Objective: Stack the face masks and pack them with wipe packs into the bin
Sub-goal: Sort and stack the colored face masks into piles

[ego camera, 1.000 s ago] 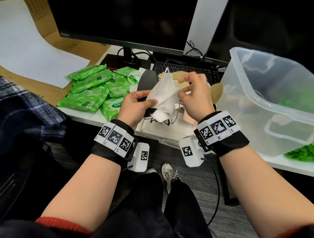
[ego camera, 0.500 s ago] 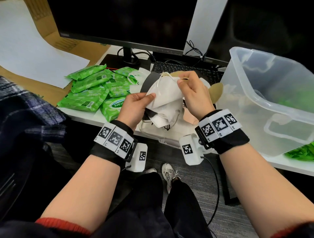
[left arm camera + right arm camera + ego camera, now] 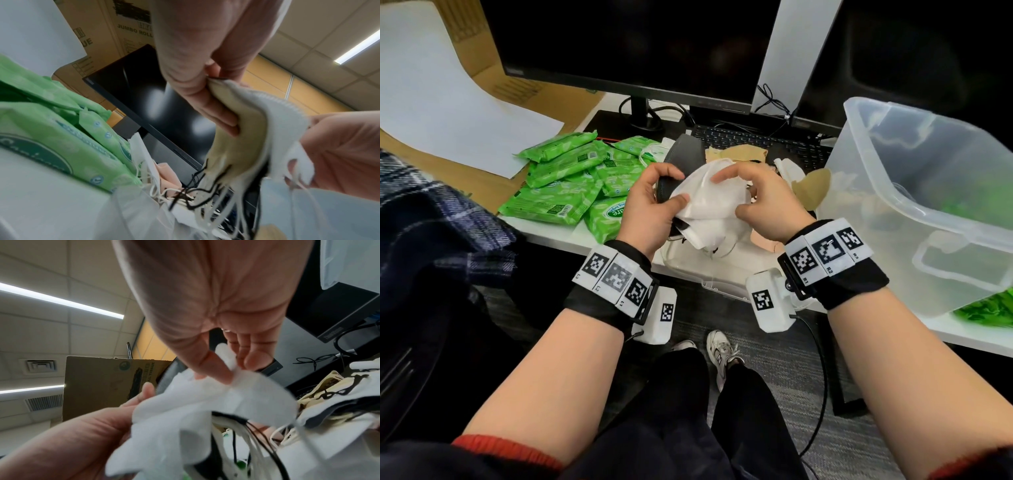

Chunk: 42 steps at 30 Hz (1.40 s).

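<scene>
My left hand (image 3: 671,188) grips a stack of face masks (image 3: 709,205) above the desk's front edge, thumb on top of the white top mask. In the left wrist view its fingers (image 3: 216,113) curl under the stack's beige underside (image 3: 232,146), and ear loops dangle below. My right hand (image 3: 736,195) lies over the right side of the top white mask (image 3: 205,402), pinching its edge between thumb and fingers (image 3: 218,369). Green wipe packs (image 3: 571,181) lie in a heap to the left. The clear plastic bin (image 3: 928,192) stands tilted at the right.
Loose beige masks (image 3: 811,185) and a dark grey mask (image 3: 683,154) lie behind the hands in front of a keyboard (image 3: 756,140). A clear lid (image 3: 709,274) sits under the hands. More green packs (image 3: 989,308) lie beyond the bin. A monitor (image 3: 626,44) stands behind.
The white mask that my right hand held up on edge has been laid flat onto the stack in my left hand. My right hand has come down over it.
</scene>
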{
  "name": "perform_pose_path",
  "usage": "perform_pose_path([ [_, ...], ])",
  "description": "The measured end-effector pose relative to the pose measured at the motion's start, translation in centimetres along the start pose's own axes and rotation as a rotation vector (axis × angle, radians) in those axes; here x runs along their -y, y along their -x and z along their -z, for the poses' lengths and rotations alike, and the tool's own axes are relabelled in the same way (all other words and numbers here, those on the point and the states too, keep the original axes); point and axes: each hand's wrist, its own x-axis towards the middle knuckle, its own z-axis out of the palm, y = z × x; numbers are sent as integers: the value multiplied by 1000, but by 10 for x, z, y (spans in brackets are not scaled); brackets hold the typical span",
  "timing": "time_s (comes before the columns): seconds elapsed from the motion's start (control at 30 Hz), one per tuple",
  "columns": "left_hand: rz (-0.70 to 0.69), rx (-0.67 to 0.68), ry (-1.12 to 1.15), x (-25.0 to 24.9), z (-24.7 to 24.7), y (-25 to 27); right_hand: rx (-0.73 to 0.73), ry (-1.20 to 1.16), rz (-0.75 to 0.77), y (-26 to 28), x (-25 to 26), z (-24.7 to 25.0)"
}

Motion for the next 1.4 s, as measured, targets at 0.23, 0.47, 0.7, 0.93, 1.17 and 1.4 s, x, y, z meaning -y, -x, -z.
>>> perform_pose_path([
  [0.23,74,-144,-13,-1,9,-5,-73,22,-104,0,-7,-1],
  [0.47,94,-168,-8,0,11,-9,-323,-250,-162,3,-1,6],
  [0.7,64,14,14,-6,4,0,-163,-202,-193,-6,0,6],
  [0.93,89,90,58,-3,3,1,-152,-331,-185,1,0,3],
  [1.17,189,-108,65,0,5,-6,-506,-406,-211,-6,-10,16],
  [1.4,282,24,75,-3,4,-7,-89,-158,108,9,17,6],
])
